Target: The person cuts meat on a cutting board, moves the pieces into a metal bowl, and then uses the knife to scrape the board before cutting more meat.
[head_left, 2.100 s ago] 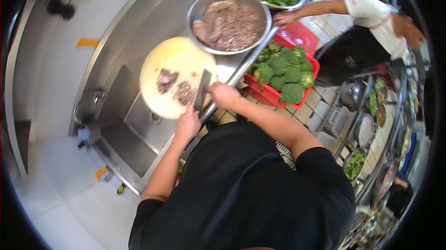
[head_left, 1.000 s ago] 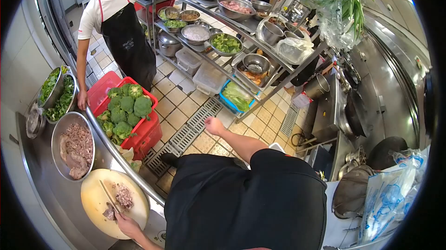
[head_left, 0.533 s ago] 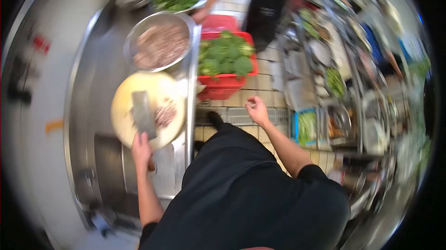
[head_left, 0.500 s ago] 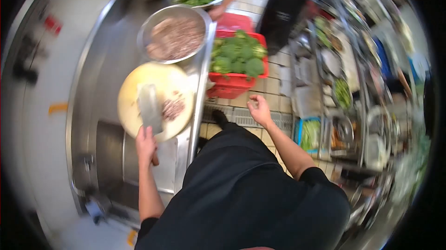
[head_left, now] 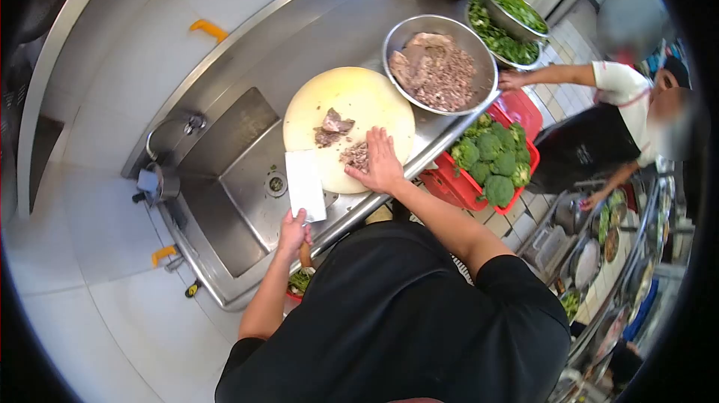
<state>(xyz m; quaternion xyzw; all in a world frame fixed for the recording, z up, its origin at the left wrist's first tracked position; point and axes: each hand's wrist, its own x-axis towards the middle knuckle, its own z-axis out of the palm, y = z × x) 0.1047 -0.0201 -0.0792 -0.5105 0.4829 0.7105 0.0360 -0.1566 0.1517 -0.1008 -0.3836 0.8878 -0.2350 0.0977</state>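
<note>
My left hand (head_left: 294,234) is closed round the wooden handle of a cleaver (head_left: 305,187). The broad blade lies over the near left edge of a round, yellowish chopping board (head_left: 374,92). My right hand (head_left: 383,166) rests with fingers stretched out on the board, against a small heap of chopped meat (head_left: 355,156). Farther in, between the blade and that hand, are a few larger pieces of meat (head_left: 334,126). Beyond the board a steel bowl (head_left: 389,49) contains chopped meat and bigger chunks.
A steel sink (head_left: 238,178) adjoins the board on the left. Broccoli (head_left: 494,152) fills a red crate (head_left: 530,172) below the counter edge. Bowls of green vegetables (head_left: 503,40) stand at the back. A co-worker's hand (head_left: 512,79) is by the meat bowl.
The view has swung toward the counter. My right hand has moved from over the floor onto the board. Larger meat pieces now show there. The cleaver stays in my left hand.
</note>
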